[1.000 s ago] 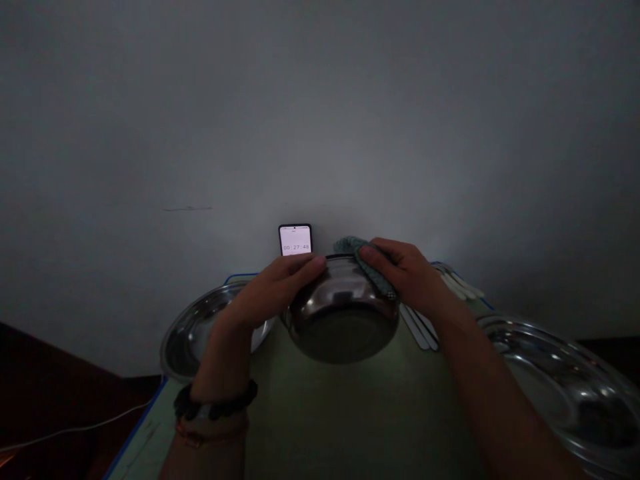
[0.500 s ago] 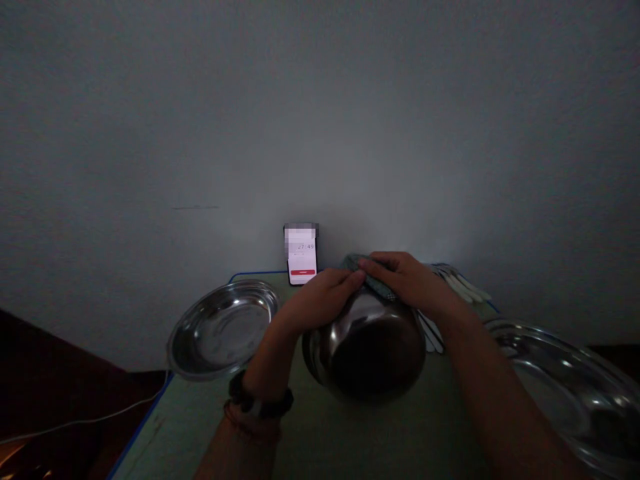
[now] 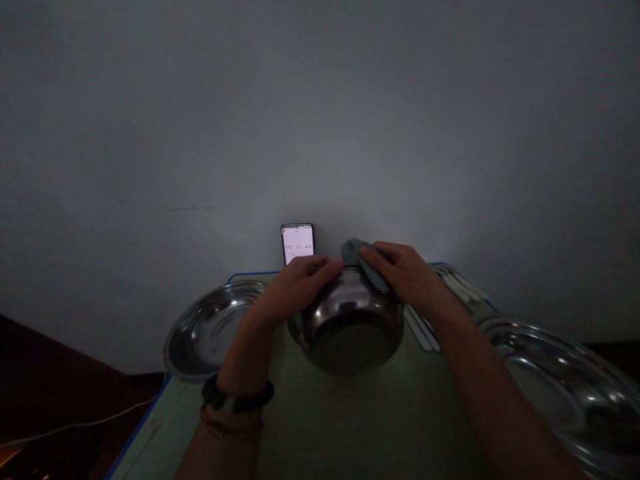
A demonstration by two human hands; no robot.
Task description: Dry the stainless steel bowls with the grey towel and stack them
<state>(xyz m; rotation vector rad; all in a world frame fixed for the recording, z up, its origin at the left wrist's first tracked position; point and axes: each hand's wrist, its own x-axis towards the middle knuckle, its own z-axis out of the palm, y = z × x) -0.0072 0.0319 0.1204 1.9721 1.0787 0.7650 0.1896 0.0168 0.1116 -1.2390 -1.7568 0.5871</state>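
Note:
A shiny steel bowl (image 3: 353, 327) is held tilted above the table, its rounded outside and base facing me. My left hand (image 3: 300, 283) grips its left upper rim, thumb on the near side and the other fingers mostly hidden behind. At the upper right of the bowl, my right hand (image 3: 403, 270) is closed on a grey-green cloth (image 3: 357, 252), which is folded over the rim and lies against the metal. The inside of the bowl is turned away from view.
A phone (image 3: 299, 245) showing a timer leans on the wall. One steel basin (image 3: 187, 333) stands at the left, a bigger one (image 3: 565, 387) at the right. White-handled cutlery (image 3: 460, 285) and knives (image 3: 423, 330) lie behind the bowl on the green table (image 3: 370, 427).
The bowl has moved up and left and shows more of its side. My left hand has shifted left and up, now covering the phone's lower part; my right hand stays on the cloth.

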